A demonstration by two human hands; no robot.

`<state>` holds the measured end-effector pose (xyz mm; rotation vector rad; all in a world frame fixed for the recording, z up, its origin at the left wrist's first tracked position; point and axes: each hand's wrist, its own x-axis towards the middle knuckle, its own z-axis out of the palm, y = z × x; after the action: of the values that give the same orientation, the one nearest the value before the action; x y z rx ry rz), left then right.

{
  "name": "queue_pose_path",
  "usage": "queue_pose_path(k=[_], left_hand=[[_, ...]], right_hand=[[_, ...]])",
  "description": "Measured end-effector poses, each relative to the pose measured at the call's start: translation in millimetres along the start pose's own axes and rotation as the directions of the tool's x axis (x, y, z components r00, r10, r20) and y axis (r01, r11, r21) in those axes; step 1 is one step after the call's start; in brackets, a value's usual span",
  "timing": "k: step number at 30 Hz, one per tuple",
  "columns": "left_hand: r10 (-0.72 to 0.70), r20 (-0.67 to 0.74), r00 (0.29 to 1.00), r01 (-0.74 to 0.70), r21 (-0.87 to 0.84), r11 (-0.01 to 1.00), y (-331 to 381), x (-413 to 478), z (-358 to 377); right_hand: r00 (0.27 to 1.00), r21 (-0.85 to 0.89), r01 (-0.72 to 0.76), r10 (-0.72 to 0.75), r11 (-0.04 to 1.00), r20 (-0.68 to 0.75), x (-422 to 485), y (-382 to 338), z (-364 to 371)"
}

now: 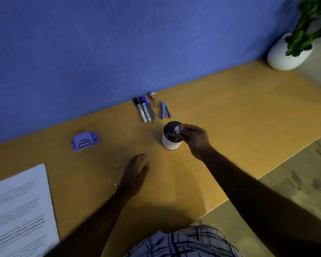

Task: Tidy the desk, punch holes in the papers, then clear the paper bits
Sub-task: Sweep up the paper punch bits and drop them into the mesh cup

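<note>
A small white cup (170, 142) with a dark inside stands mid-desk and holds pale paper bits. My right hand (195, 138) hovers at its right rim, fingertips pinched on a few paper bits (177, 129) over the opening. My left hand (136, 172) rests on the wooden desk (239, 112) nearer to me, fingers loosely apart, holding nothing. A purple hole punch (85, 141) sits to the left of the cup. A stack of printed papers (19, 210) lies at the lower left. A few tiny white bits (115, 184) lie by my left wrist.
Three markers (144, 109), a pinkish small tube (153, 99) and a blue stapler (165, 110) lie in a row against the blue partition wall (119, 43). A white pot with a green plant (289, 52) stands at the far right corner. The desk's right edge drops to the floor.
</note>
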<state>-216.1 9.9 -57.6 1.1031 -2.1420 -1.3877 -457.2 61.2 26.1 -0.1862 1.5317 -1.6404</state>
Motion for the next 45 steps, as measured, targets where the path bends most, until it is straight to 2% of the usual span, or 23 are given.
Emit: queue_pose_path(k=[5, 8, 10, 14, 17, 20, 25, 26, 30, 32, 35, 42, 45], left_hand=[[0.001, 0.016, 1.000, -0.001, 0.018, 1.000, 1, 7, 3], [0.000, -0.002, 1.000, 0.001, 0.042, 0.999, 2, 10, 2], [0.005, -0.020, 1.000, -0.004, 0.047, 0.999, 3, 11, 0], [0.006, -0.033, 0.999, -0.004, 0.070, 0.998, 1, 11, -7], [-0.016, -0.054, 0.998, 0.020, 0.079, 0.997, -3, 10, -13], [-0.029, -0.071, 0.997, 0.035, 0.085, 0.996, -5, 6, -19], [0.010, -0.100, 0.995, 0.006, 0.160, 0.987, -14, -3, -37], [0.019, -0.110, 0.994, 0.000, 0.175, 0.985, -17, -6, -42], [0.012, -0.158, 0.987, 0.022, 0.210, 0.978, -30, -20, -60], [-0.004, -0.189, 0.982, 0.046, 0.220, 0.974, -36, -28, -68], [-0.014, -0.218, 0.976, 0.067, 0.240, 0.969, -42, -38, -77], [-0.023, -0.185, 0.982, 0.084, 0.326, 0.942, -62, -66, -94], [-0.029, -0.186, 0.982, 0.093, 0.346, 0.934, -70, -77, -101]], right_hand=[[0.990, -0.376, 0.114, -0.137, 0.920, -0.035, 18, -8, 2], [0.964, -0.616, 0.245, -0.255, 0.749, 0.073, 21, -13, 1], [0.940, -0.705, 0.313, -0.311, 0.637, 0.137, 21, -16, 0], [0.869, -0.779, 0.441, -0.430, 0.446, 0.246, 21, -20, -1], [0.836, -0.775, 0.479, -0.482, 0.411, 0.262, 21, -23, 1], [0.828, -0.787, 0.489, -0.483, 0.376, 0.284, 21, -25, 0], [0.779, -0.811, 0.558, -0.447, 0.173, 0.441, 18, -25, 1], [0.779, -0.811, 0.561, -0.435, 0.163, 0.452, 17, -24, 2], [0.824, -0.814, 0.533, -0.361, 0.230, 0.437, 11, -24, 4], [0.809, -0.817, 0.549, -0.361, 0.179, 0.464, 9, -25, 4], [0.795, -0.823, 0.551, -0.387, 0.140, 0.467, 8, -26, 5], [0.776, -0.848, 0.504, -0.515, 0.160, 0.364, 3, -26, 9], [0.795, -0.858, 0.467, -0.528, 0.217, 0.299, 6, -25, 12]])
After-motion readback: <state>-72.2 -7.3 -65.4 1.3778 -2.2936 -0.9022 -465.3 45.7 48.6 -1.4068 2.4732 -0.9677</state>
